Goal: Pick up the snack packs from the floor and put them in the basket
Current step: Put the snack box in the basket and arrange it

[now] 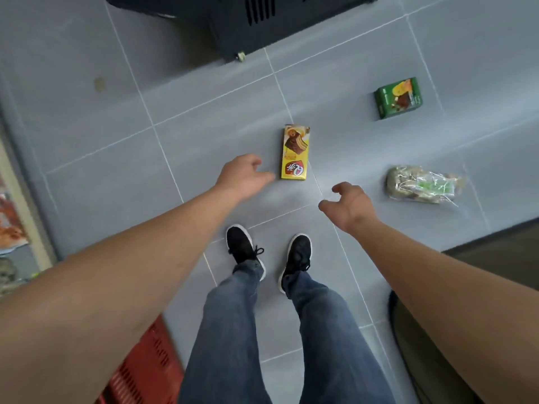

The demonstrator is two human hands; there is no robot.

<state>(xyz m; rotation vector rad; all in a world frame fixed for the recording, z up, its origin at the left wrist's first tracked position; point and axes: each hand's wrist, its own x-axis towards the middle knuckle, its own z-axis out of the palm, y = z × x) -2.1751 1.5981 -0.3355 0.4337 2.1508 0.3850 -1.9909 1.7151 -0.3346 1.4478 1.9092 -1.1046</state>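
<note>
— Three snack packs on the tiles: yellow cake box (294, 153), green box (398, 98), clear bag (423, 185). Left hand (243, 177), right hand (351, 207) spread, empty.
— Risk: the red basket (145, 371) sits behind; a blind drop could miss.

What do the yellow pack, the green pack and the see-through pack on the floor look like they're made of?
Yellow pack: probably printed cardboard, with flat faces, straight edges and a slight sheen. Green pack: likely cardboard too, boxy with a visible side wall. See-through pack: thin clear plastic film, crinkled, with bright glints, and brownish contents showing through.
</note>
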